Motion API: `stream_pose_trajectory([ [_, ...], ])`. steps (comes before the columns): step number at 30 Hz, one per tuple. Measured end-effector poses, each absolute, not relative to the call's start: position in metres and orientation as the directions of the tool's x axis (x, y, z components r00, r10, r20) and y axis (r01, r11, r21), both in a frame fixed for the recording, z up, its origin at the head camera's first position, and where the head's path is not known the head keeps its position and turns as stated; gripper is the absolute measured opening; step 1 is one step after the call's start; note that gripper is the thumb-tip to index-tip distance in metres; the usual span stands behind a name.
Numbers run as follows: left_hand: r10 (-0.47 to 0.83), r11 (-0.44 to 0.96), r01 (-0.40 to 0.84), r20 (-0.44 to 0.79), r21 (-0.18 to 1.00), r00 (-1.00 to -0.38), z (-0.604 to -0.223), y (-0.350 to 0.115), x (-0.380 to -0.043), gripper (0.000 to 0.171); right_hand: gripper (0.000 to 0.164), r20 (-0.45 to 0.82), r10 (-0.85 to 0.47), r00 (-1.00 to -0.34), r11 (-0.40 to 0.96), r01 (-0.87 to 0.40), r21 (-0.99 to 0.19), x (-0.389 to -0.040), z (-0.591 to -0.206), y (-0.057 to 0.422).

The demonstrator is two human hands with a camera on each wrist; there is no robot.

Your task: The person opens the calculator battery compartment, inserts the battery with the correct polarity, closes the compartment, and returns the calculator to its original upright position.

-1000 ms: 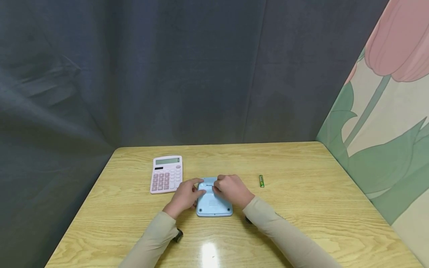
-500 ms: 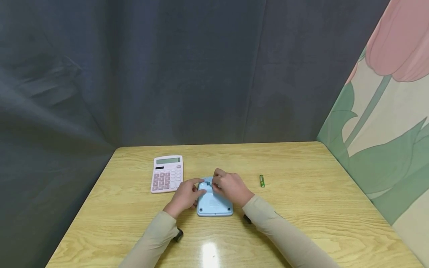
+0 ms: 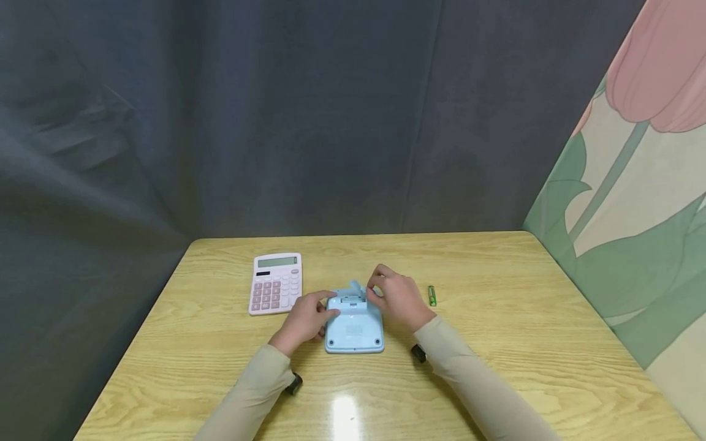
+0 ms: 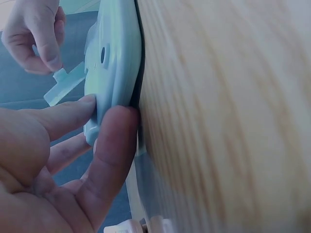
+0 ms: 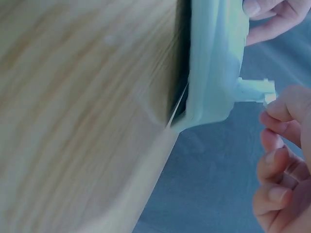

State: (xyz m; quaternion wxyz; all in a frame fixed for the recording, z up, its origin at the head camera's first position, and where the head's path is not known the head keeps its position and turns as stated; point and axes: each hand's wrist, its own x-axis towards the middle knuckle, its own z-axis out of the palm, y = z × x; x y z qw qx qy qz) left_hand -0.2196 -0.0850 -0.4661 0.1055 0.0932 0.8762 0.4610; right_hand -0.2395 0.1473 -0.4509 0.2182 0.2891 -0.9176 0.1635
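Note:
A light blue calculator (image 3: pixel 354 334) lies face down on the table, its battery compartment (image 3: pixel 352 300) uncovered near the far edge. My left hand (image 3: pixel 304 320) grips its left side, with thumb and fingers about the edge, as the left wrist view shows up close. At the far right of the compartment, my right hand (image 3: pixel 401 299) pinches a small light blue battery cover (image 4: pixel 67 83) between thumb and forefinger. The cover stands tilted up over the calculator's back; in the right wrist view the cover (image 5: pixel 255 90) sticks out from the body. Whether a battery sits in the compartment is too small to tell.
A pink calculator (image 3: pixel 276 283) lies face up to the left, beyond my left hand. One green battery (image 3: pixel 432 296) lies on the wooden table (image 3: pixel 485 343) to the right of my right hand. A dark curtain (image 3: pixel 353 122) hangs behind the table.
My right hand has moved right and slightly away, lifting the battery cover from the back of the blue calculator and uncovering the compartment. The left hand keeps its hold.

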Motion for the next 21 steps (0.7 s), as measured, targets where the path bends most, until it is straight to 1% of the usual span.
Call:
stream_pose_trajectory([
  [6, 0.246, 0.558, 0.044, -0.115, 0.828, -0.962, -0.4650, -0.0836, -0.2194, 0.046, 0.009, 0.445, -0.435, -0.783, 0.804, -0.560, -0.199, -0.2389, -0.4537, 0.1531],
  [15, 0.252, 0.551, 0.042, -0.118, 0.834, -0.960, -0.4649, -0.0852, -0.2196, 0.046, 0.009, 0.292, -0.341, -0.894, 0.838, -0.429, -0.338, -0.2443, -0.4546, 0.1487],
  [21, 0.252, 0.557, 0.041, -0.122, 0.829, -0.960, -0.4650, -0.0851, -0.2196, 0.045, 0.011, 0.204, -0.294, -0.934, 0.854, -0.352, -0.382, -0.2481, -0.4556, 0.1488],
])
